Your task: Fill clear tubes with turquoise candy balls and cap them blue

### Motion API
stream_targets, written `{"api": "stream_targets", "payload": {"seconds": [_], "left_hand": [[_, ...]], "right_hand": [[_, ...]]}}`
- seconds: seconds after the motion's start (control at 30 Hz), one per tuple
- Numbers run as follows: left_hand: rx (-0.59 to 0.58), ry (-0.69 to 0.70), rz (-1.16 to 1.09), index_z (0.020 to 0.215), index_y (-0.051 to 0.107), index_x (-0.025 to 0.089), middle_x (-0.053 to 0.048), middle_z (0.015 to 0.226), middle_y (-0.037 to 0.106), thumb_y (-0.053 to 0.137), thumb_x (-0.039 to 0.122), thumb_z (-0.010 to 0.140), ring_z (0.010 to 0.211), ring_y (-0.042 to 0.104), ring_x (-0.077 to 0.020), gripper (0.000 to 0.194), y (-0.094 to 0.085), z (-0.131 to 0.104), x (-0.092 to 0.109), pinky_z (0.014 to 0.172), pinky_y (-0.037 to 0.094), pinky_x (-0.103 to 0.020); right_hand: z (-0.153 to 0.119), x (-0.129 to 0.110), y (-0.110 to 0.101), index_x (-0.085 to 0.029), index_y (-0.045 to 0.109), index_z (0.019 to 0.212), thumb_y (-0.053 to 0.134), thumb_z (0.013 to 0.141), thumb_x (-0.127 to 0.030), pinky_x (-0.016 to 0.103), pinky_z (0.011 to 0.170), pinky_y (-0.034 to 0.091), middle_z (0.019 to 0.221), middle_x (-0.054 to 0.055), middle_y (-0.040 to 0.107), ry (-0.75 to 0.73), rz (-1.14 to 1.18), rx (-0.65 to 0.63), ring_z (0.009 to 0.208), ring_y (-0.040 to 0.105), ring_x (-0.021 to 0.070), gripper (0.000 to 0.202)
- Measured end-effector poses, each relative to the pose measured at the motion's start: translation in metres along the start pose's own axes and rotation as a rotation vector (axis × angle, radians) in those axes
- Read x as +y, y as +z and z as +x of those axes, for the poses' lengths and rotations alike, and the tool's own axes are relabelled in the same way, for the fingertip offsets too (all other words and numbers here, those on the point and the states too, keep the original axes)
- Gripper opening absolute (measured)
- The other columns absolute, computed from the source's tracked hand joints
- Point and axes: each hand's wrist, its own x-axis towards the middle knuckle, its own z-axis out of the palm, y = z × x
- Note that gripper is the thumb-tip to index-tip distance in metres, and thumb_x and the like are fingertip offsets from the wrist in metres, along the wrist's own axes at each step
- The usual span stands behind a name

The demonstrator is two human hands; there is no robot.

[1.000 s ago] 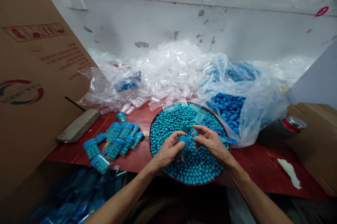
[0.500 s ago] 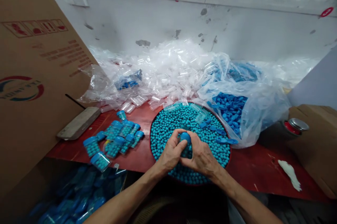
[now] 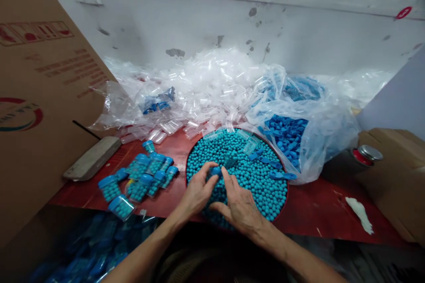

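A round red-rimmed tray (image 3: 287, 194) full of small teal balls (image 3: 262, 185) stands on the red table. Above its front left part, my left hand (image 3: 198, 188) has its fingers closed round a container with a blue cap (image 3: 215, 171); most of the container's body is hidden. My right hand (image 3: 241, 205) is just right of it, thumb and fingers spread apart, holding nothing visible. Blue scoop-like pieces (image 3: 282, 176) and a clear empty container (image 3: 250, 145) lie on the balls. Left of the tray, several filled containers with blue caps (image 3: 139, 188) lie in a group.
Clear empty containers (image 3: 212, 97) are heaped at the back. An open plastic bag (image 3: 327, 137) holds blue pieces (image 3: 288, 134). Cardboard boxes (image 3: 43, 141) flank the table; a grey block (image 3: 93, 159) and a dark metal-lidded flask (image 3: 368, 153) stand near them. More filled containers (image 3: 89, 252) lie below.
My left hand has moved left with the blue-capped container. My right hand has opened and come off the container, and the whole view has shifted slightly.
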Motion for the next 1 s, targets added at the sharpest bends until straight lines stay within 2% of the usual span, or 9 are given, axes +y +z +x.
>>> {"api": "stream_targets", "payload": {"seconds": [0.13, 0.2, 0.3, 0.4, 0.5, 0.67, 0.8, 0.9, 1.0], "left_hand": [[0.152, -0.022, 0.237, 0.108, 0.046, 0.02, -0.003, 0.095, 0.058, 0.039, 0.036, 0.079, 0.085, 0.054, -0.0179, 0.034, -0.055, 0.002, -0.023, 0.076, 0.042, -0.029], [0.225, -0.128, 0.453, 0.111, 0.045, 0.02, -0.005, 0.094, 0.06, 0.038, 0.039, 0.079, 0.082, 0.056, -0.0201, 0.038, -0.08, 0.001, -0.034, 0.073, 0.042, -0.031], [0.358, -0.222, 0.817, 0.118, 0.042, 0.019, -0.009, 0.097, 0.06, 0.037, 0.037, 0.079, 0.082, 0.057, -0.0243, 0.043, -0.095, 0.001, -0.041, 0.071, 0.042, -0.034], [0.431, -0.086, 0.899, 0.11, 0.049, 0.015, -0.011, 0.099, 0.059, 0.035, 0.032, 0.081, 0.087, 0.055, -0.0236, 0.037, -0.073, 0.006, -0.033, 0.075, 0.04, -0.032], [0.298, 0.028, 0.753, 0.097, 0.055, 0.018, -0.007, 0.092, 0.062, 0.038, 0.03, 0.081, 0.083, 0.056, -0.0198, 0.026, -0.029, 0.018, -0.018, 0.074, 0.04, -0.028], [0.069, 0.039, 0.563, 0.101, 0.052, 0.022, -0.004, 0.092, 0.061, 0.047, 0.032, 0.079, 0.08, 0.056, -0.0174, 0.024, 0.033, 0.043, -0.01, 0.07, 0.038, -0.026], [0.082, 0.041, 0.521, 0.103, 0.05, 0.022, -0.004, 0.091, 0.059, 0.051, 0.032, 0.077, 0.081, 0.055, -0.0182, 0.028, 0.049, 0.051, -0.015, 0.07, 0.037, -0.027], [0.071, 0.039, 0.481, 0.093, 0.053, 0.022, -0.003, 0.087, 0.057, 0.051, 0.029, 0.076, 0.081, 0.053, -0.0173, 0.019, 0.051, 0.052, -0.016, 0.072, 0.036, -0.026], [0.039, 0.041, 0.443, 0.088, 0.053, 0.022, -0.002, 0.082, 0.056, 0.052, 0.027, 0.075, 0.079, 0.052, -0.0165, 0.014, 0.052, 0.051, -0.015, 0.071, 0.036, -0.026]], "right_hand": [[0.007, 0.037, -0.025, -0.018, 0.045, 0.118, 0.042, 0.084, -0.032, 0.029, 0.07, 0.046, 0.1, 0.009, 0.057, 0.028, -0.028, 0.03, 0.086, 0.057, 0.0198, 0.037], [0.015, 0.068, -0.035, -0.019, 0.053, 0.108, 0.039, 0.085, -0.028, 0.028, 0.073, 0.043, 0.095, 0.007, 0.059, 0.109, -0.101, 0.098, 0.086, 0.056, 0.0185, 0.028], [0.03, 0.107, -0.044, -0.019, 0.056, 0.103, 0.04, 0.084, -0.023, 0.029, 0.075, 0.039, 0.096, 0.007, 0.059, 0.168, -0.294, 0.108, 0.089, 0.052, 0.0197, 0.025], [0.046, 0.123, -0.041, -0.022, 0.058, 0.099, 0.046, 0.081, -0.022, 0.031, 0.074, 0.035, 0.101, 0.007, 0.057, 0.115, -0.426, -0.008, 0.091, 0.047, 0.0215, 0.022], [0.057, 0.121, -0.036, -0.022, 0.059, 0.093, 0.044, 0.081, -0.021, 0.032, 0.073, 0.032, 0.098, 0.008, 0.057, 0.109, -0.5, -0.055, 0.092, 0.045, 0.0225, 0.02], [0.057, 0.11, -0.04, -0.018, 0.057, 0.091, 0.043, 0.082, -0.023, 0.035, 0.08, 0.028, 0.089, 0.008, 0.06, 0.057, -0.521, -0.035, 0.09, 0.047, 0.0221, 0.018], [0.041, 0.096, -0.035, -0.019, 0.051, 0.104, 0.039, 0.085, -0.026, 0.029, 0.066, 0.033, 0.084, 0.007, 0.058, 0.002, -0.489, -0.14, 0.077, 0.051, 0.0191, 0.024], [0.031, 0.085, -0.031, -0.021, 0.055, 0.096, 0.036, 0.084, -0.015, 0.027, 0.062, 0.034, 0.08, 0.006, 0.057, -0.051, -0.502, -0.207, 0.074, 0.052, 0.0178, 0.022], [0.033, 0.078, -0.036, -0.022, 0.053, 0.103, 0.036, 0.086, -0.02, 0.024, 0.059, 0.036, 0.082, 0.005, 0.056, -0.005, -0.433, -0.151, 0.074, 0.053, 0.0162, 0.025]]}}
